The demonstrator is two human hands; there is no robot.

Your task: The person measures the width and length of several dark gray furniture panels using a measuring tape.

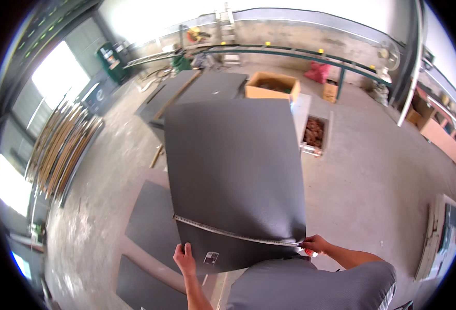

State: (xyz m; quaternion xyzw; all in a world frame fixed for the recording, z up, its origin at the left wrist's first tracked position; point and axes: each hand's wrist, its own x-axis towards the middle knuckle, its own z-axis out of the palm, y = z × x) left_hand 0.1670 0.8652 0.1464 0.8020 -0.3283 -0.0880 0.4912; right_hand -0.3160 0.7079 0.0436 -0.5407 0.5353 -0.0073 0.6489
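A large dark grey sheet (233, 165) stretches out in front of me, bowed slightly, its near edge by my body. My left hand (185, 259) grips its left edge close to the near corner, thumb on top and the other fingers partly hidden beneath. Across the sheet, from the left edge to the right, lies the pulled-out blade of a tape measure (238, 236). At the right edge my right hand (317, 245) is closed around the tape's case, of which only a bit of red shows. A small printed label (211, 258) sits near the sheet's near left corner.
More grey sheets (155, 222) lie below on the left, and others (212, 87) are stacked beyond. An open cardboard box (273, 85) stands behind the sheet. Boards lean in a rack (65, 150) at far left. A long green-framed roller bench (290, 51) runs along the back wall.
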